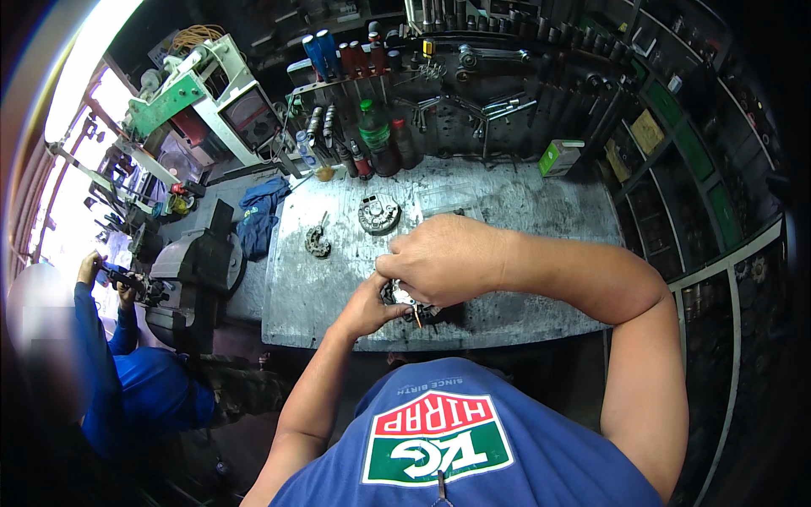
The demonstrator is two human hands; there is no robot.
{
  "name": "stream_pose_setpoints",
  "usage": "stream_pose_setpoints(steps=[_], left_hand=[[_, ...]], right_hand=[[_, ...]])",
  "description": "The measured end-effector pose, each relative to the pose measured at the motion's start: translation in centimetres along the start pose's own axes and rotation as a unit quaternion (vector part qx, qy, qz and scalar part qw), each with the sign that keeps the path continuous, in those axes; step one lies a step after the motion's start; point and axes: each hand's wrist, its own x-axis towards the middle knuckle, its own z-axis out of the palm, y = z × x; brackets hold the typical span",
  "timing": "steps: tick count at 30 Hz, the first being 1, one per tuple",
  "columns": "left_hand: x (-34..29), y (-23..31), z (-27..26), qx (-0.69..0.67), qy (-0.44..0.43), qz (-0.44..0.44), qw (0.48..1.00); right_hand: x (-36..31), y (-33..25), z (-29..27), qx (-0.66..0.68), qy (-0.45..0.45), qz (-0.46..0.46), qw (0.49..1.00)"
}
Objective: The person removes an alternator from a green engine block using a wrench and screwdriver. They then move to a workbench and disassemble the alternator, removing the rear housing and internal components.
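Observation:
My left hand (365, 309) is closed on the near left side of a small, dark and silvery metal machine part (404, 297) at the front of the metal-topped workbench (541, 262). From across the bench my right hand (448, 258) reaches over that part, its fingers curled in and pressed together. Whatever they pinch is hidden beneath the knuckles. A thin orange-tipped piece (417, 318) sticks out below, next to my left thumb. Beyond my hands lies a round, grey metal housing (379, 215), with a smaller dark metal part (318, 242) to its left.
Bottles, including a green one (373, 124), stand along the back edge beside screwdrivers (319, 56). Wrenches (494, 57) and sockets line the rack. A small green-and-white box (561, 158) stands back right. Left are a blue cloth (260, 215), a bench vise (198, 253) and a co-worker (152, 384) in blue.

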Motion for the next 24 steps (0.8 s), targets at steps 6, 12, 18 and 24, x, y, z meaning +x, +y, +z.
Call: stream_pose_setpoints(steps=[6,12,18,24], left_hand=[[-1.3,0.2,0.7,0.029,0.080,0.110,0.990],[-0.9,0.8,1.1,0.033,0.089,0.151,0.984],[-0.4,0.4,1.7,0.004,0.138,0.149,0.979],[-0.1,0.2,1.4,0.079,0.154,0.225,0.959]], right_hand=[[0.2,0.4,0.0,0.000,-0.062,0.055,0.997],[0.2,-0.7,-0.4,0.022,-0.012,0.020,0.999],[0.4,-0.3,0.0,0.022,-0.041,-0.003,0.999],[-0.3,-0.8,-0.1,0.012,0.019,0.036,0.999]])
